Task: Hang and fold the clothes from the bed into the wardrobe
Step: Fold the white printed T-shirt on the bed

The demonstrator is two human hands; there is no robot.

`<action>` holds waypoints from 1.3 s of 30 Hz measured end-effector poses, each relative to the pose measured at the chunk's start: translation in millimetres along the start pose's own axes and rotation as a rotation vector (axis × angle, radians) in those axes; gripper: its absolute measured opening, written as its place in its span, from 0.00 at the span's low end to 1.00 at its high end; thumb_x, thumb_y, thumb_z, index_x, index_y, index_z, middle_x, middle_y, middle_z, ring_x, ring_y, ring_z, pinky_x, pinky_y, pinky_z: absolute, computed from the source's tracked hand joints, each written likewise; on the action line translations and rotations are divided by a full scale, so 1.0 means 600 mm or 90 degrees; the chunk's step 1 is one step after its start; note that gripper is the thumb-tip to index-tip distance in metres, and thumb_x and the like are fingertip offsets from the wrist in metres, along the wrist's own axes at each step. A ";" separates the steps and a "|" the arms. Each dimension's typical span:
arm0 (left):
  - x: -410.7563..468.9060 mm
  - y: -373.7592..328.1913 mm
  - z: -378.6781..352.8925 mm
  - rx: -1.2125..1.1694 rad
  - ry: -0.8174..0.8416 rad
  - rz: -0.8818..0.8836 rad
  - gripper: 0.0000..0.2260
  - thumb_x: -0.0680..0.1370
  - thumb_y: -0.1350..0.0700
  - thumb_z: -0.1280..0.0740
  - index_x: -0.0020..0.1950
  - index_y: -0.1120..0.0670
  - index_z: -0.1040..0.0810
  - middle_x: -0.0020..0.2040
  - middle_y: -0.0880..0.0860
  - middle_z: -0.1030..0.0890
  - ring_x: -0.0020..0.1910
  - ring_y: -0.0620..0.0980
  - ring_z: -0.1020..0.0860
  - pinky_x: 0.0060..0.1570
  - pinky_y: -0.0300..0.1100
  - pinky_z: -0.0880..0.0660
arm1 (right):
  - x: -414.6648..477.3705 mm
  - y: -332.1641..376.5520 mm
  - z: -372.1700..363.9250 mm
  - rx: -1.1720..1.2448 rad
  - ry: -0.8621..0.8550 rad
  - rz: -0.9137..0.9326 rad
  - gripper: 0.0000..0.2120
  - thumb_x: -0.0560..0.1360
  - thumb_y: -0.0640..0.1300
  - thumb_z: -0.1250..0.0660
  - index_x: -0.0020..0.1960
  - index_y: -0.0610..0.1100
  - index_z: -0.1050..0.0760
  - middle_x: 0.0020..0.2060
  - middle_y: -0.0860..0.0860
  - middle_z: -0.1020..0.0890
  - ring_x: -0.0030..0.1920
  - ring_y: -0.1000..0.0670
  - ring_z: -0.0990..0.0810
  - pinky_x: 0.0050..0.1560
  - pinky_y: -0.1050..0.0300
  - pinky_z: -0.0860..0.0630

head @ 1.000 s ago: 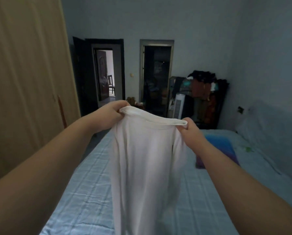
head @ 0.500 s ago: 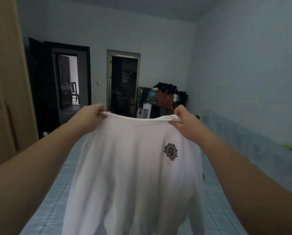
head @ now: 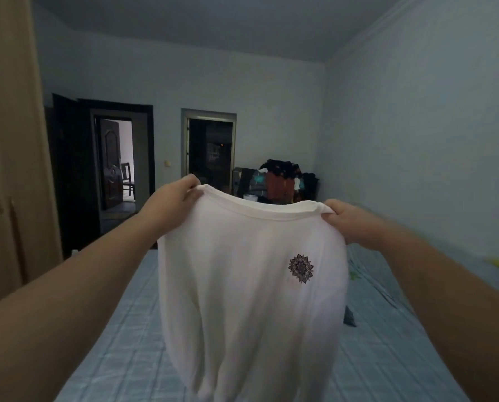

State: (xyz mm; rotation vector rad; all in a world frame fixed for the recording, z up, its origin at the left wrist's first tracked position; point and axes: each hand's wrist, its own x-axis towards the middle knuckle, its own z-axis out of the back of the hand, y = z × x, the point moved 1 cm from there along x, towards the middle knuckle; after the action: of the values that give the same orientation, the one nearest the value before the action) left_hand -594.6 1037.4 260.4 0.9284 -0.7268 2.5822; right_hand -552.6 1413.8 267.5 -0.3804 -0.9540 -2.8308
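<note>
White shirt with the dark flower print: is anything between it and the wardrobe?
Nothing visible between them. The left hand and right hand hold the white flower-print shirt above the blue bed; the tan wooden wardrobe at left looks closed.

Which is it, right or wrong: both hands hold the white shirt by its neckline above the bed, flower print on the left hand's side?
Wrong in one respect: the head view shows the flower print of the white shirt on the side of the right hand. The rest stands.
</note>
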 end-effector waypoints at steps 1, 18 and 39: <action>0.001 0.002 0.005 0.004 -0.002 -0.003 0.09 0.83 0.45 0.40 0.48 0.48 0.27 0.39 0.46 0.24 0.40 0.46 0.26 0.38 0.44 0.31 | -0.002 -0.001 -0.002 0.009 -0.005 0.008 0.08 0.82 0.47 0.42 0.53 0.44 0.27 0.45 0.44 0.21 0.44 0.47 0.23 0.47 0.49 0.25; -0.063 0.106 0.071 -0.065 0.350 0.069 0.16 0.75 0.37 0.35 0.37 0.47 0.19 0.39 0.50 0.20 0.38 0.47 0.22 0.42 0.45 0.25 | 0.006 -0.016 -0.041 0.048 0.082 0.042 0.04 0.76 0.46 0.33 0.45 0.45 0.23 0.41 0.50 0.20 0.41 0.48 0.23 0.40 0.54 0.29; -0.226 0.055 -0.006 0.069 -0.095 0.104 0.10 0.83 0.44 0.43 0.53 0.46 0.26 0.44 0.44 0.23 0.43 0.46 0.27 0.42 0.45 0.32 | -0.125 -0.029 -0.123 -0.248 -0.366 0.144 0.12 0.83 0.53 0.45 0.46 0.48 0.28 0.36 0.53 0.26 0.36 0.46 0.29 0.36 0.53 0.34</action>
State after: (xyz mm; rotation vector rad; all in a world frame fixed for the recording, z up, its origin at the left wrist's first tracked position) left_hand -509.5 997.3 157.2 1.1511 -0.7353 2.7398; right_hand -498.6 1385.5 180.0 -1.3037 -0.3691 -2.7197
